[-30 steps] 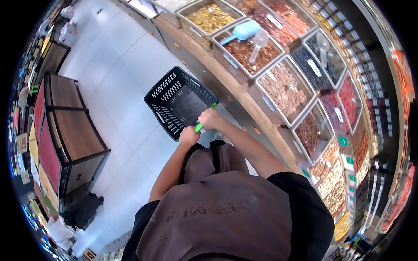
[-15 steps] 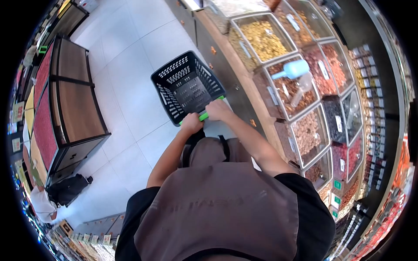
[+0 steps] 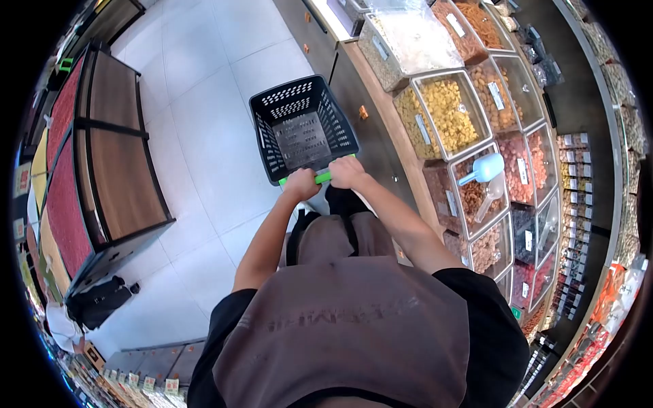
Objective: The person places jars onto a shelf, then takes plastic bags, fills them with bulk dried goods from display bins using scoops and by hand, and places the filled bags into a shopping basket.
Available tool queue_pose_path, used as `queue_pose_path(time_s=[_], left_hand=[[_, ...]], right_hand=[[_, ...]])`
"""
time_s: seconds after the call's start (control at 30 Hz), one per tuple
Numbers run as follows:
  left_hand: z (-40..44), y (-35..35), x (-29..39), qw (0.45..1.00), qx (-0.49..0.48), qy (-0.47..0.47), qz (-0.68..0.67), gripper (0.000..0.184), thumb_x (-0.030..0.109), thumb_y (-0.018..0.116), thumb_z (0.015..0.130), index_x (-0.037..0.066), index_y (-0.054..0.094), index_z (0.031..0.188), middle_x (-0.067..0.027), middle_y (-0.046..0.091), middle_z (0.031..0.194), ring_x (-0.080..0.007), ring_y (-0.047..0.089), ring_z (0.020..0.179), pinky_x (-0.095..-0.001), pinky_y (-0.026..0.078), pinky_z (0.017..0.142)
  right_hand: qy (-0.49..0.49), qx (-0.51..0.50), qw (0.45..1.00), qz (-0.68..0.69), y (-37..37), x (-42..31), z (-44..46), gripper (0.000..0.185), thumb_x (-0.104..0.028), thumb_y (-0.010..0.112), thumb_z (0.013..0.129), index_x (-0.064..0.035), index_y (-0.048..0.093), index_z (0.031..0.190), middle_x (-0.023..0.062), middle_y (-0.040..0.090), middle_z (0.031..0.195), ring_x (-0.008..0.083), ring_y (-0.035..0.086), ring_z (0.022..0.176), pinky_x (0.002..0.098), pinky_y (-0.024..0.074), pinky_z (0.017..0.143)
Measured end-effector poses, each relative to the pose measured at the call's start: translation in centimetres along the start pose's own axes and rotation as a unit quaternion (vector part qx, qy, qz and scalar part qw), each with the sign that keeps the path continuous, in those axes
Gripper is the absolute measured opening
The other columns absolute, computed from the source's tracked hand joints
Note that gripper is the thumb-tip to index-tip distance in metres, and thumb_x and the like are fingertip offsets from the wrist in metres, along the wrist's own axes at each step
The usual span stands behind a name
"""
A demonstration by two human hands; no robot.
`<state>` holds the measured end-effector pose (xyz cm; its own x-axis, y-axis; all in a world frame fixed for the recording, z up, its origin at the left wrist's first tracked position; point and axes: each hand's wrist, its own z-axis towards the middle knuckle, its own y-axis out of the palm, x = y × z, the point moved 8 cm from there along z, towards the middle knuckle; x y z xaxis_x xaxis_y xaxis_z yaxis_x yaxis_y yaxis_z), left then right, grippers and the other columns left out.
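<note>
A black plastic shopping basket (image 3: 301,141) with slotted walls is in front of me, and nothing lies inside it. Along its near rim runs a bright green handle bar (image 3: 322,178). My left hand (image 3: 300,185) is wrapped around the left part of this bar. Closed on its right part is my right hand (image 3: 347,172), with a short stretch of green showing between the two. Both arms reach forward, and the basket's underside is hidden from view.
Clear bins of dried foods (image 3: 445,112) line a wooden counter on my right, close to the basket. A light blue scoop (image 3: 486,167) lies on one bin. On the left stands a wood-panelled display (image 3: 122,183). Pale floor tiles (image 3: 197,88) lie between. A person (image 3: 61,326) is at the lower left.
The counter bins and left display have shifted down in view as I move forward along the aisle. Both hands keep their hold on the basket's green handle.
</note>
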<state>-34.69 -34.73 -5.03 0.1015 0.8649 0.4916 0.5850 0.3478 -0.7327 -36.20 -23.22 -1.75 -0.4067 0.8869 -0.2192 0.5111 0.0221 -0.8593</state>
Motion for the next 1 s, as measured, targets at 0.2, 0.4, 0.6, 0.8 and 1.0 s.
queue_pose_path(time_s=[0.2, 0.4, 0.6, 0.8, 1.0], left_hand=[[5.7, -6.7, -2.2, 0.999, 0.009, -0.005, 0.041, 0.026, 0.032, 0.067, 0.077, 0.010, 0.076, 0.088, -0.0207, 0.072, 0.090, -0.0379, 0.070, 0.087, -0.0474, 0.056, 0.082], [12.9, -11.9, -5.3, 0.997, -0.006, -0.024, 0.071, 0.030, 0.034, 0.066, 0.078, 0.011, 0.075, 0.094, -0.0191, 0.072, 0.090, -0.0372, 0.070, 0.088, -0.0467, 0.056, 0.083], [19.6, -17.2, -6.6, 0.995, -0.004, -0.047, 0.091, 0.029, 0.034, 0.067, 0.079, 0.012, 0.076, 0.097, -0.0179, 0.072, 0.093, -0.0351, 0.070, 0.092, -0.0455, 0.056, 0.084], [24.1, -20.7, -7.6, 0.996, 0.001, -0.068, 0.055, 0.032, 0.034, 0.070, 0.079, 0.007, 0.075, 0.096, -0.0226, 0.071, 0.093, -0.0390, 0.069, 0.091, -0.0471, 0.055, 0.085], [30.1, -25.2, -8.7, 0.997, 0.040, -0.068, -0.003, 0.034, 0.034, 0.070, 0.080, 0.005, 0.074, 0.096, -0.0264, 0.070, 0.093, -0.0424, 0.068, 0.091, -0.0496, 0.054, 0.085]], right_hand=[[-0.023, 0.064, 0.998, 0.011, -3.7, 1.7, 7.5, 0.018, -0.019, 0.067, 0.067, -0.0044, 0.074, 0.075, 0.0189, 0.071, 0.079, 0.0346, 0.071, 0.079, 0.0445, 0.0564, 0.073], [-0.041, 0.086, 0.995, 0.034, -8.4, 4.0, 15.1, 0.015, -0.016, 0.066, 0.069, -0.0056, 0.074, 0.075, 0.0180, 0.072, 0.079, 0.0339, 0.072, 0.079, 0.0433, 0.0567, 0.072], [-0.054, 0.095, 0.993, 0.043, -13.8, 6.6, 21.0, 0.016, -0.017, 0.066, 0.068, -0.0061, 0.075, 0.075, 0.0169, 0.072, 0.079, 0.0326, 0.072, 0.077, 0.0427, 0.0568, 0.071], [-0.069, 0.063, 0.995, 0.028, -16.8, 8.9, 26.7, 0.017, -0.018, 0.066, 0.068, -0.0069, 0.075, 0.076, 0.0158, 0.073, 0.080, 0.0318, 0.072, 0.079, 0.0426, 0.0567, 0.071], [-0.070, 0.031, 0.997, -0.017, -20.8, 11.7, 34.4, 0.018, -0.022, 0.068, 0.069, -0.0072, 0.075, 0.077, 0.0134, 0.073, 0.079, 0.0311, 0.072, 0.079, 0.0429, 0.0551, 0.081]])
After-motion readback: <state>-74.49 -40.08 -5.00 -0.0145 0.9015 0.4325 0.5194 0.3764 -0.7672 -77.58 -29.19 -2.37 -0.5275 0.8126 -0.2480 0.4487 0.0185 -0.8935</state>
